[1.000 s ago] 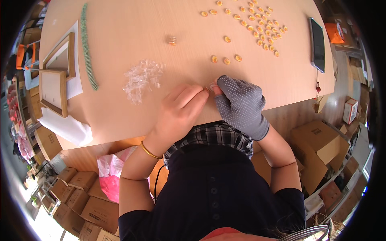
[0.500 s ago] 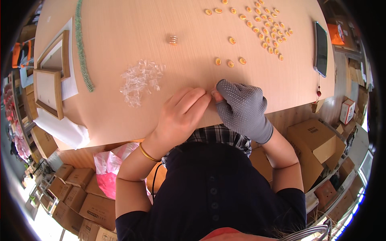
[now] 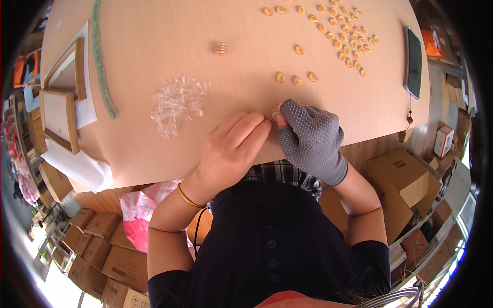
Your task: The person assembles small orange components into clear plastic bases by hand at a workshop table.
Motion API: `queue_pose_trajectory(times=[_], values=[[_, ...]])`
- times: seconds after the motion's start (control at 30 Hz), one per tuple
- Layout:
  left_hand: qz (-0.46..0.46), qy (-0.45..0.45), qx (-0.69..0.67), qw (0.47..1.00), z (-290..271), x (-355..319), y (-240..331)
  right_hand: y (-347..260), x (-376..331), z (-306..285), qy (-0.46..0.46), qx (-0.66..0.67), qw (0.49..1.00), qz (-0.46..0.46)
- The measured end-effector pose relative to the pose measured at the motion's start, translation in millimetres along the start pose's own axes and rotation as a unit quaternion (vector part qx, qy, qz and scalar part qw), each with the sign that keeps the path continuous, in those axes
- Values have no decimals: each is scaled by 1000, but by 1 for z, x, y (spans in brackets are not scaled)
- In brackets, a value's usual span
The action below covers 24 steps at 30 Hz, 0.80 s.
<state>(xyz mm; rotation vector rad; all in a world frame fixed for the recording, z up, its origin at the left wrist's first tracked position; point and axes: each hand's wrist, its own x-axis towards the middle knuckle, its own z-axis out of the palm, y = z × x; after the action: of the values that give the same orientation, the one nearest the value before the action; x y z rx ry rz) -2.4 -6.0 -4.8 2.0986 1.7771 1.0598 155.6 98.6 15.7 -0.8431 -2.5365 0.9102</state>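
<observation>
Close together over the table's near edge, my two hands meet at the fingertips. My left hand (image 3: 233, 146), bare with a gold bangle (image 3: 189, 195) at the wrist, is closed in a pinch. My right hand (image 3: 310, 136) wears a grey dotted glove with bare fingertips and is closed too. Whatever sits between the fingers is too small and hidden to name. Left of my hands lies a pile of small clear plastic pieces (image 3: 179, 105). Beyond my right hand are three yellow-orange oval pieces, one of them this middle oval piece (image 3: 297, 80).
More orange oval pieces (image 3: 346, 38) lie scattered at the far right. A small stack of rings (image 3: 221, 49) stands near the middle. A long green strand (image 3: 100, 66), wooden frames (image 3: 75, 120) and white cloth (image 3: 77, 167) lie left. A phone (image 3: 412, 62) rests by the right edge.
The view has shifted very slightly. Both hands keep nearly the same pose at the fingertips; nothing on the table has been moved.
</observation>
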Motion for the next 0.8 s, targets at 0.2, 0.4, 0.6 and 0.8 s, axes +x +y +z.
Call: queue_pose_trajectory(times=[0.2, 0.4, 0.6, 0.8], values=[[3, 2, -4, 1000, 2, -3, -1, 0, 0, -2, -15, 10, 999, -26], [5, 14, 6, 1000, 3, -3, -1, 5, -4, 7, 34, 42, 999, -8], [9, 13, 7, 1000, 3, -1, -1, 3, -3, 5, 27, 5, 999, -22], [-10, 14, -19, 1000, 2, 0, 1, -3, 2, -3, -32, -8, 999, -5]])
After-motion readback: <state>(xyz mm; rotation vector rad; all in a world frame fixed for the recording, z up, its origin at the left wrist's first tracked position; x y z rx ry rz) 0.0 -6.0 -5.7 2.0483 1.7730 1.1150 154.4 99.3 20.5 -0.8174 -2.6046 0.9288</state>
